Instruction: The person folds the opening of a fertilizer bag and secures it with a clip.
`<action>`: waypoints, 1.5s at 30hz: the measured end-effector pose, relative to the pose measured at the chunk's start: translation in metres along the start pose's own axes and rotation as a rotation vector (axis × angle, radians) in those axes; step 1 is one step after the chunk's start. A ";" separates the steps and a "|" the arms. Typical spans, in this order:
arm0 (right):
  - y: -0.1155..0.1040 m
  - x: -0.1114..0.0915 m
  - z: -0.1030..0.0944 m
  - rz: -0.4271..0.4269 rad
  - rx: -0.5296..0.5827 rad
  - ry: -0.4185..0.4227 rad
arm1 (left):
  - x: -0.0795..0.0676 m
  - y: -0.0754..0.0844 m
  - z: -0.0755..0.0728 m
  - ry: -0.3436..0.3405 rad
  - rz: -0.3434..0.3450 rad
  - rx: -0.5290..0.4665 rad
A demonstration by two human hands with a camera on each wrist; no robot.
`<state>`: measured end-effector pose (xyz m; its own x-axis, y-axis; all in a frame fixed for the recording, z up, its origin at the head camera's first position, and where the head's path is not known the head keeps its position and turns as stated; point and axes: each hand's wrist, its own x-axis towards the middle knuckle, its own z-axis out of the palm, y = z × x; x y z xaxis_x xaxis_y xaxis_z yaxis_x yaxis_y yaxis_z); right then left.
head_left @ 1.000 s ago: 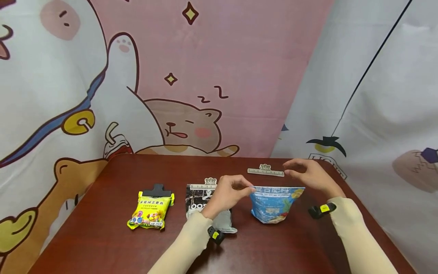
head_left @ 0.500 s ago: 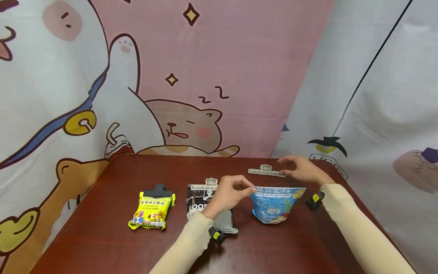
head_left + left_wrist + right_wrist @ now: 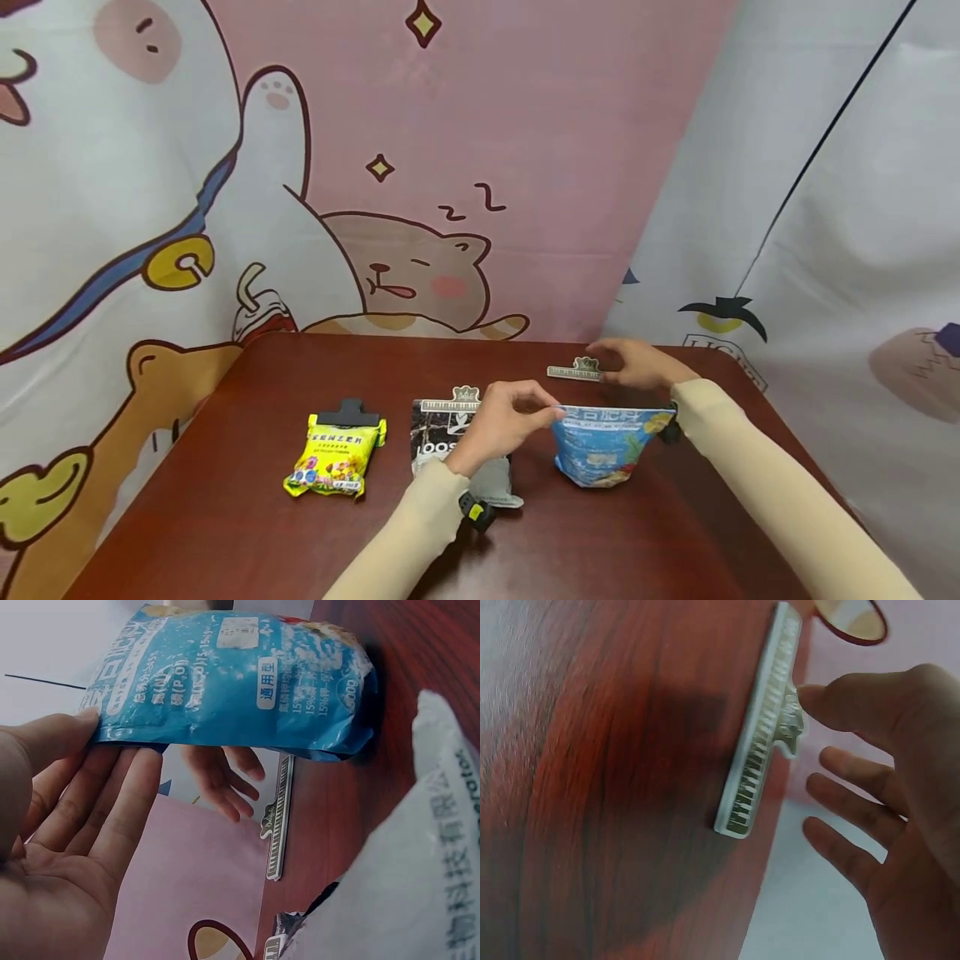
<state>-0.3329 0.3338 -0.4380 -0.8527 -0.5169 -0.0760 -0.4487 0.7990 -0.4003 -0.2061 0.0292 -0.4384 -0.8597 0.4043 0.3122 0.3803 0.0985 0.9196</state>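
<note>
My left hand (image 3: 504,423) pinches the top left corner of a blue fertilizer bag (image 3: 600,446), which stands upright on the table. In the left wrist view the thumb lies on the printed face of the bag (image 3: 225,682) and the fingers go behind its edge. Farther back, my right hand (image 3: 636,364) reaches over a metal bag clip (image 3: 573,372) with a piano-key pattern. The right wrist view has the thumb tip right at the handle of the clip (image 3: 761,727), the other fingers spread apart and loosely bent.
A black and grey bag (image 3: 431,433) with a similar clip (image 3: 450,406) on its top lies left of the blue bag, partly behind my left hand. Farther left is a yellow bag (image 3: 335,458) topped by a black clip (image 3: 348,413). All rest on the dark red table (image 3: 247,517).
My right hand has moved left, from beyond the clip's right end to over its right part and handle. The left hand keeps its pinch on the blue fertilizer bag.
</note>
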 end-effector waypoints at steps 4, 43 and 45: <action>0.006 0.003 0.003 -0.020 -0.034 -0.011 | 0.003 0.002 0.006 -0.020 0.012 -0.003; 0.011 0.019 0.027 0.003 0.044 0.151 | 0.001 0.002 0.000 0.000 -0.002 -0.003; 0.012 0.018 0.029 0.012 0.077 0.172 | 0.000 0.002 -0.001 -0.002 -0.004 -0.002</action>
<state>-0.3461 0.3251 -0.4712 -0.8941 -0.4418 0.0731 -0.4217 0.7756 -0.4697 -0.2061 0.0289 -0.4366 -0.8607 0.4054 0.3079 0.3760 0.0984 0.9214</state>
